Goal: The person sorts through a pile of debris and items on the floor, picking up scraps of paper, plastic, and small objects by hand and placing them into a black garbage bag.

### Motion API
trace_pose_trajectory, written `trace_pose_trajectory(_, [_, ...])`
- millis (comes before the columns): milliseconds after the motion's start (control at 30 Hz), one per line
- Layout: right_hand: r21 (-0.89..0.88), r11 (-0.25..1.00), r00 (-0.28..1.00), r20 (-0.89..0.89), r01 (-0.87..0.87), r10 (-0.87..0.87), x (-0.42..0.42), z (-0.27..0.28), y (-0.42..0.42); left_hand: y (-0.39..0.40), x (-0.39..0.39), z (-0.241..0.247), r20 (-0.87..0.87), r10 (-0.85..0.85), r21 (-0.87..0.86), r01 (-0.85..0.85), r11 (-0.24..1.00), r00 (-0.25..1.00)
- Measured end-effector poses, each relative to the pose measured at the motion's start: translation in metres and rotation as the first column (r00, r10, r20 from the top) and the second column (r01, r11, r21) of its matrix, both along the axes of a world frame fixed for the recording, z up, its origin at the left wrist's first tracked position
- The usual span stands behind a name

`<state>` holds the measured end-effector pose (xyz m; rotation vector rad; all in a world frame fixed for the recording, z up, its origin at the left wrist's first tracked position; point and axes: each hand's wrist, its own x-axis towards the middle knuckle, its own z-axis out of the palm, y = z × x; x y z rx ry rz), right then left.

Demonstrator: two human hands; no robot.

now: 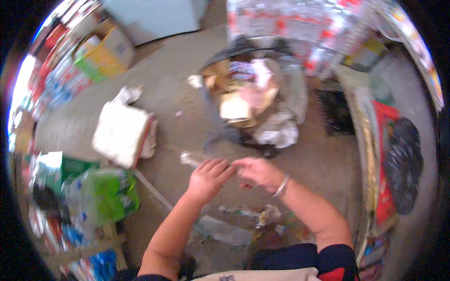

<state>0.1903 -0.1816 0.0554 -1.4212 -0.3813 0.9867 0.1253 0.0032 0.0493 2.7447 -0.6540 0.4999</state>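
My left hand (210, 180) is held over the floor, its fingers stretched out and holding nothing that I can see. Close against its fingertips is my right hand (261, 175), a pale bangle (281, 185) on its wrist; the fingers are partly curled and blurred, so whether it pinches something small is unclear. Just beyond both hands stands a dark bag (214, 105) stuffed with cardboard pieces (236, 107) and crumpled paper. A crumpled clear plastic wrapper (277, 131) lies at its near side. Below the hands, litter (267, 215) and a flat greyish sheet (223, 230) lie on the floor.
A white bundle (119, 130) rests on the floor at left, above green-wrapped bottles (109, 196). A yellow carton (105, 52) stands upper left. Shrink-wrapped bottle packs (281, 24) are stacked behind the bag. At right are a black crate-like object (335, 112) and a black plastic bag (404, 165).
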Motion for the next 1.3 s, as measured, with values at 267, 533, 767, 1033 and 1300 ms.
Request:
trace_pose_trajectory(267, [-0.407, 0.829, 0.158, 0.913, 0.383, 0.375, -0.061, -0.024, -0.105, -0.026, -0.018, 0.002, -0.265, -0.157, 0.104, 0.190, 0.976, 0.951])
trace_pose_trajectory(533, [-0.549, 0.502, 0.176, 0.772, 0.669, 0.610, -0.107, -0.045, -0.146, 0.014, -0.023, 0.009, -0.495, -0.377, 0.339, 0.573, 0.746, 0.783])
trace_pose_trajectory(767, [-0.545, 0.414, 0.629, 0.772, 0.729, -0.092, -0.117, -0.014, -0.161, 0.047, -0.026, 0.039, -0.681, -0.189, 0.363, 0.550, 0.752, 0.708])
trace_pose_trajectory(1033, [0.096, 0.288, 0.267, 0.183, 0.953, -0.946, -0.163, 0.059, -0.200, 0.050, -0.034, 0.002, -0.627, -0.295, 0.288, 0.565, 0.773, 0.722])
trace_pose_trajectory(1300, [0.224, -0.512, -0.531, 0.602, 0.829, -0.596, -0.233, 0.087, -0.268, 0.065, -0.035, -0.025, -0.669, -0.322, 0.248, 0.610, 0.753, 0.670])
